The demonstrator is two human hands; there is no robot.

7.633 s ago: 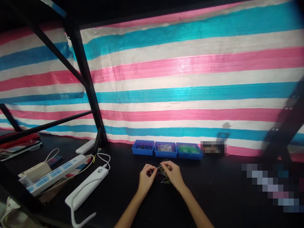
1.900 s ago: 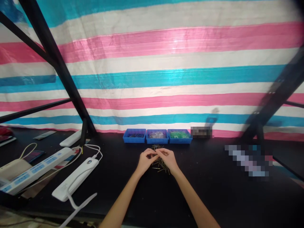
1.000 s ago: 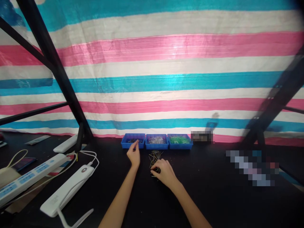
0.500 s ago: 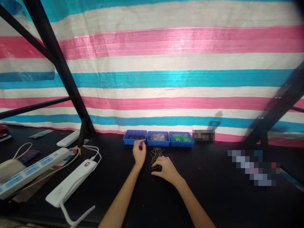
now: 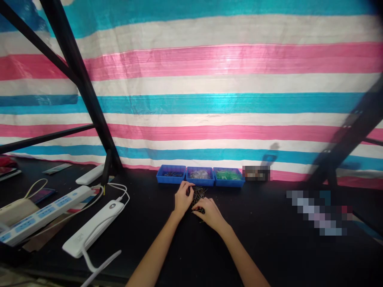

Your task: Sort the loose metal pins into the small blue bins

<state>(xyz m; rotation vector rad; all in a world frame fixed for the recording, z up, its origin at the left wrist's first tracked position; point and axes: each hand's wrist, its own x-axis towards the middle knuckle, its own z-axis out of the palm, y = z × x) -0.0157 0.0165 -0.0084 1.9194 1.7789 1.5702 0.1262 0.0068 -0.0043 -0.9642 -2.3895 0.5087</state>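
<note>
Left hand [image 5: 182, 201]: at the upper left edge of the pile, thumb and fingers curled towards each other; whether the tips meet or pinch a piece, I cannot tell.
Right hand [image 5: 212, 215]: at the lower right of the pile, thumb and forefinger close together; whether a piece is between them, I cannot tell.
Pile [image 5: 200, 192]: loose thin metal pieces lying crisscross on the table [image 5: 179, 259], between and partly under the fingertips; they are perhaps screws or nails, too small to be sure.
Change: the left hand has come away from the left bin to the pile, so both hands are now at the loose pieces; the right hand has stayed beside them.
Left bin [image 5: 171, 180]: just beyond the left hand, with small dark pieces inside.
Middle bin [image 5: 200, 182]: straight beyond the pile, holding clear or whitish pieces.
Right bin [image 5: 229, 183]: beyond the right hand and to its right, with green pieces inside; the three blue bins form a row.
Power strips [image 5: 95, 221]: white, well to the left of the left hand, with cables beside and across them.
Sheet [image 5: 209, 84]: striped, upright behind the bins.
</note>
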